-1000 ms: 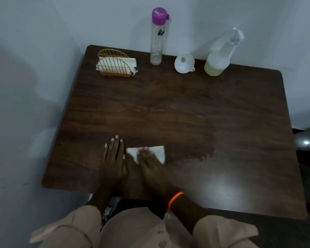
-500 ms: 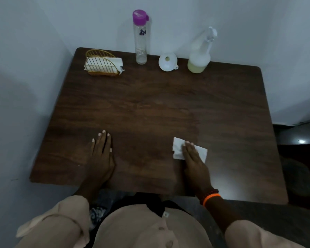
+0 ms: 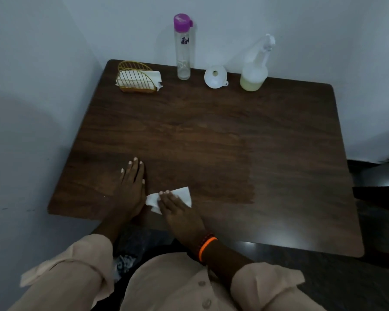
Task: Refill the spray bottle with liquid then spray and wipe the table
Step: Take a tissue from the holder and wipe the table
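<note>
Right hand (image 3: 180, 212) flat, seemingly pressing tissue (image 3: 180, 194).

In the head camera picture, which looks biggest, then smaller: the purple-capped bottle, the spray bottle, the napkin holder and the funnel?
1. Purple-capped bottle, tallest.
2. Spray bottle, slightly shorter but wider, so nearly tied.
3. Napkin holder, low and wide.
4. Funnel, smallest.
All stand along the far table edge, so nearness hardly matters.
</note>
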`<state>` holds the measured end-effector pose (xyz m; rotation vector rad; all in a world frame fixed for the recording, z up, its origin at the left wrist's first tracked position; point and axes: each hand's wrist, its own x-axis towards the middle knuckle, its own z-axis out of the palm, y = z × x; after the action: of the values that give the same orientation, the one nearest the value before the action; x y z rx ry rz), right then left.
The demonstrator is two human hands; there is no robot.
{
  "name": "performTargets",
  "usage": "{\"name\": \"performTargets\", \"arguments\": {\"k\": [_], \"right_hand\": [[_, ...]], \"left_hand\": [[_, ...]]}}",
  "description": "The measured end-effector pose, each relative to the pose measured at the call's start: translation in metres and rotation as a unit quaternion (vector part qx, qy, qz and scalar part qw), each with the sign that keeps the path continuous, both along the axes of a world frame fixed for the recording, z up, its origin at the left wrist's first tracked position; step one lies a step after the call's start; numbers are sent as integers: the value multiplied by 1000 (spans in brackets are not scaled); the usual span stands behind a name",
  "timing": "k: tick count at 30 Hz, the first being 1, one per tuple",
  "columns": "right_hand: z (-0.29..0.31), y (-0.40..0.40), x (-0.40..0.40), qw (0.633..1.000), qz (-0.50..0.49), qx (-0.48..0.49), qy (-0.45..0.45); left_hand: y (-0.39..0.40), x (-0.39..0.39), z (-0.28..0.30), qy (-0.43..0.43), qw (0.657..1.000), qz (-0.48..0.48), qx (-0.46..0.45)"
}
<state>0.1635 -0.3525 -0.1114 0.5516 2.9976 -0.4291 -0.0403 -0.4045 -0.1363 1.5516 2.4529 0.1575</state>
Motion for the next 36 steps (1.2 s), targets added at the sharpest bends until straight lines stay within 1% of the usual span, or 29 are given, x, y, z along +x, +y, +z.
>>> {"name": "performTargets", "arguments": {"k": [2,4,7,10,13,16,19,22,24,27,29,31,33,34,35,36], "right_hand": [[-2,14,24,999,-29,12,0],[-3,30,57,996,-88,-13,1],[-3,46,112,979,-202,-25,19],[7,42,132,963,-263,-44,29],[0,26,115,968,-244,-48,20],[-7,1,79,985,-160,-56,32],[0,-25,48,997,-61,-33,39],[0,-30,44,999,-29,-22,32],[-5,-22,60,998,-42,-23,36],[-9,-6,94,994,-86,-54,30],[-9,0,110,992,-87,-83,24],[-6,2,112,990,-89,-106,35],[-1,2,110,983,-113,-142,38],[0,4,111,979,-133,-142,54],[-1,7,114,977,-152,-134,71],[-3,10,120,975,-170,-124,75]], "left_hand": [[-1,2,0,-4,1000,6,4],[0,4,0,-1,1000,9,10],[2,7,1,-8,1000,14,8],[3,10,1,-3,1000,21,4],[5,12,3,-6,1000,26,2],[6,12,4,-10,1000,29,-5],[6,9,4,-2,1000,23,-10],[5,10,4,2,1000,22,-12],[6,10,4,2,1000,21,-9],[5,13,2,14,1000,27,2],[4,27,9,16,1000,12,14],[-2,52,17,9,996,-66,51],[-14,87,24,-12,978,-179,104],[-23,105,25,-22,968,-217,120],[-30,121,25,-48,965,-233,112],[-38,134,25,-84,966,-227,91]]}}
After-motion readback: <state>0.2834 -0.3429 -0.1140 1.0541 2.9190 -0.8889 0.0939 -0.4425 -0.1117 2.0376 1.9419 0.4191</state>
